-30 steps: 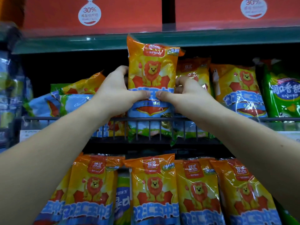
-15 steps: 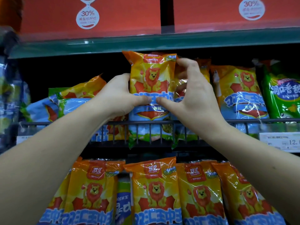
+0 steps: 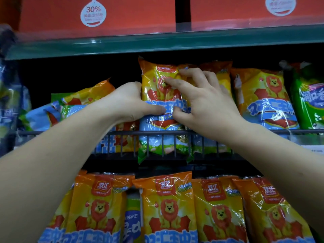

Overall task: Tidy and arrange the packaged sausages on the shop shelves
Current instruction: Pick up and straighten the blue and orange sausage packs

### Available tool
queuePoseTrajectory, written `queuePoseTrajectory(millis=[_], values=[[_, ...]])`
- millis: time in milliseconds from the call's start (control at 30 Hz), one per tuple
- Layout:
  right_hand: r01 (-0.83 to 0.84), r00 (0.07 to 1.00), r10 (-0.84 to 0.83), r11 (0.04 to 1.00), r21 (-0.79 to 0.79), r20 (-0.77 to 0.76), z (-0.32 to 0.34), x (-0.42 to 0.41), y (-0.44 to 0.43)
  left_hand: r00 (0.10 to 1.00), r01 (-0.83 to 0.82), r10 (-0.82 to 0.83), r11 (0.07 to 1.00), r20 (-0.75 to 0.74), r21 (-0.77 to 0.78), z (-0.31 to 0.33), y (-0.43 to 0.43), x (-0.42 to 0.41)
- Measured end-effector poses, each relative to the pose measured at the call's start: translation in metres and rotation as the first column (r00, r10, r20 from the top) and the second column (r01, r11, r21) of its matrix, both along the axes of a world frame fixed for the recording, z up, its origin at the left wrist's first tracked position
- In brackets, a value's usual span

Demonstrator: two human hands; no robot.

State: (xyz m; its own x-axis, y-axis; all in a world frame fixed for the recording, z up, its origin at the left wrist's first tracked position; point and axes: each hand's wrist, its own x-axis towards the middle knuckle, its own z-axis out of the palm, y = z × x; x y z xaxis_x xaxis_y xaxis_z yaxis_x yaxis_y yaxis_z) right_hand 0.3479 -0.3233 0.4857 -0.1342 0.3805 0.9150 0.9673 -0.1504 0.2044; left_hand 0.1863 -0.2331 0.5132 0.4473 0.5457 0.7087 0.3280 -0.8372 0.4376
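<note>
An orange sausage pack [image 3: 155, 95] with a lion picture stands upright in the middle shelf, behind the black wire rail [image 3: 263, 132]. My left hand [image 3: 128, 102] grips its left edge, thumb across the front. My right hand [image 3: 201, 104] lies spread over the front of the pack, its fingertips pressing near the top and its thumb lower down. Another orange pack [image 3: 222, 74] stands right behind it, mostly hidden by my right hand.
Tipped packs [image 3: 84, 97] lie at the left of the same shelf. An upright lion pack [image 3: 263, 97] and a green pack [image 3: 308, 102] stand to the right. A row of lion packs [image 3: 168, 207] fills the shelf below. Red boxes [image 3: 122, 13] sit above the green shelf edge [image 3: 175, 42].
The pack has come down from above the shelf edge and now stands lower behind the rail. My right hand moved from the pack's right side onto its front.
</note>
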Motion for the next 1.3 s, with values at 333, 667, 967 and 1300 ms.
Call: queuePoseTrajectory(millis=[333,667,967,1300], values=[[0.087,0.996,-0.086,0.995,-0.051,0.024,0.006,0.011,0.004,0.998,-0.068,0.069,0.997,-0.012,0.043,-0.004,0.004,-0.001],[0.09,0.996,-0.089,0.995,-0.036,0.028,0.0,0.012,0.007,0.989,-0.076,0.052,0.981,0.136,0.178,-0.016,0.009,-0.01],[0.08,0.997,-0.079,0.996,-0.036,0.022,-0.001,0.011,0.006,0.955,-0.284,0.295,0.901,0.015,0.327,-0.021,0.022,-0.065],[0.105,0.994,-0.105,0.994,-0.017,0.009,-0.004,0.005,0.003,0.942,-0.28,0.333,0.842,-0.035,0.462,-0.029,0.033,-0.086]])
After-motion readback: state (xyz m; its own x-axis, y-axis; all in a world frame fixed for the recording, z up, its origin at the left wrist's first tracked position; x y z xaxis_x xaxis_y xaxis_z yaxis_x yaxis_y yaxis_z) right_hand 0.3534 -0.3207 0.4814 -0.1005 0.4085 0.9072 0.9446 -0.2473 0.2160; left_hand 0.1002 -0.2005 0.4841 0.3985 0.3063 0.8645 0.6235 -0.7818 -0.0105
